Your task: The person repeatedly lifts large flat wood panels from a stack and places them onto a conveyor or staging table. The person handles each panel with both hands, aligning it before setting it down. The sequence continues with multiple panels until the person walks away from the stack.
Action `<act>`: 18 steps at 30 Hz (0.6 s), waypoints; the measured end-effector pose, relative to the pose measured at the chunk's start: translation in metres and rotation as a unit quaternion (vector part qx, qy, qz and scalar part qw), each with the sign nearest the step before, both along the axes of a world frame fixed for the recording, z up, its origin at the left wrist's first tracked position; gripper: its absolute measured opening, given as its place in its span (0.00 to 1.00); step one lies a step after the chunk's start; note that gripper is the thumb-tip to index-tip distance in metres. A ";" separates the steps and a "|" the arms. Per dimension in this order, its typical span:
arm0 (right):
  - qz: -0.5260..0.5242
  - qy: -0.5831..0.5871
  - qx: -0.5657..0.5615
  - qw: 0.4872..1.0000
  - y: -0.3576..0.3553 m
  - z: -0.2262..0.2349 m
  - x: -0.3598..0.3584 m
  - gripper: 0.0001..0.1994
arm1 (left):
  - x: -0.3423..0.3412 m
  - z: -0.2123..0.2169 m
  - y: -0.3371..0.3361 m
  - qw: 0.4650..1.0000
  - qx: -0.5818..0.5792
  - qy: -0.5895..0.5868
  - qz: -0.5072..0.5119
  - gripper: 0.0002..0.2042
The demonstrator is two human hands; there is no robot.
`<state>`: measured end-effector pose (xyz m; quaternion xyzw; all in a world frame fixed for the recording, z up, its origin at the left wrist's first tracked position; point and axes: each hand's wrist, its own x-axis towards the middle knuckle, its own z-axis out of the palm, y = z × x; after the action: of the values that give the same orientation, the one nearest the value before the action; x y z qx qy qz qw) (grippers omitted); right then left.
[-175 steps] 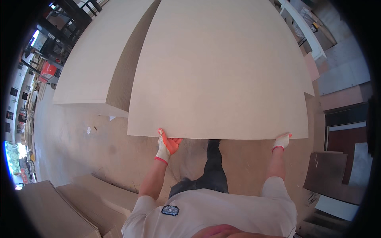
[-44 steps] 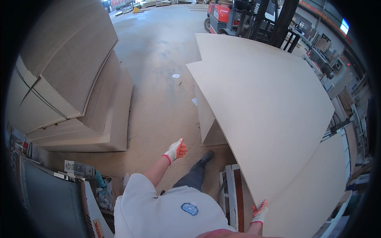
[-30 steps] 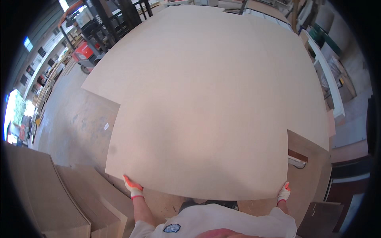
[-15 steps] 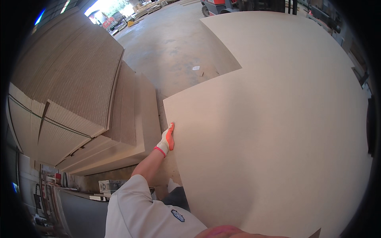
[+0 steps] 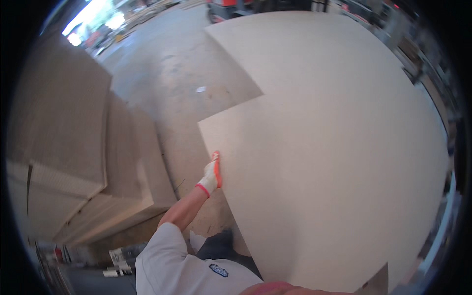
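My left hand (image 5: pixel 213 171), in a white glove with an orange palm and a pink cuff, grips the left edge of a large beige board (image 5: pixel 275 196). Its fingertips are hidden by the board's edge. The board spreads across the middle and right, with its near left corner standing out over the floor. Beyond it a wide beige surface of the same colour (image 5: pixel 314 54) reaches far back; I cannot make out a seam between the two. My right forearm (image 5: pixel 280 289) shows only as a sliver at the lower edge, and the right hand is out of view.
Tall stacks of brown boards (image 5: pixel 64 113) stand on the left. Between them and my board runs a strip of concrete floor (image 5: pixel 182 132) with a white scrap (image 5: pixel 201 89) on it. A red and black vehicle (image 5: pixel 231 9) stands at the back. Shelving or machinery blurs along the right.
The view has swung, so the stacks sit farther left. My board's left corner overhangs the far surface less, and the floor strip beside the stacks looks wider. My left hand keeps its grip.
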<state>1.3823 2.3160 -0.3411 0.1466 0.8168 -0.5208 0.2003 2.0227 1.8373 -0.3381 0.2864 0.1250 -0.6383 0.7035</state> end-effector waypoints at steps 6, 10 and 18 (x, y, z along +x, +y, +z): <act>-0.282 0.001 -0.046 0.958 0.110 0.001 0.038 0.36 | -0.128 0.072 0.017 0.920 0.104 -0.272 -0.264 0.38; -0.349 0.027 -0.088 0.933 0.083 -0.010 -0.010 0.34 | -0.227 0.062 0.001 0.927 0.041 -0.190 -0.320 0.33; -0.352 0.068 -0.164 0.919 -0.059 0.020 -0.209 0.28 | -0.420 0.046 -0.063 0.841 0.098 -0.217 -0.486 0.31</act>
<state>1.1735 2.2567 -0.3208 0.3545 0.6271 -0.6929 -0.0306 1.6031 1.7748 -0.2920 0.5092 -0.1238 -0.8044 0.2798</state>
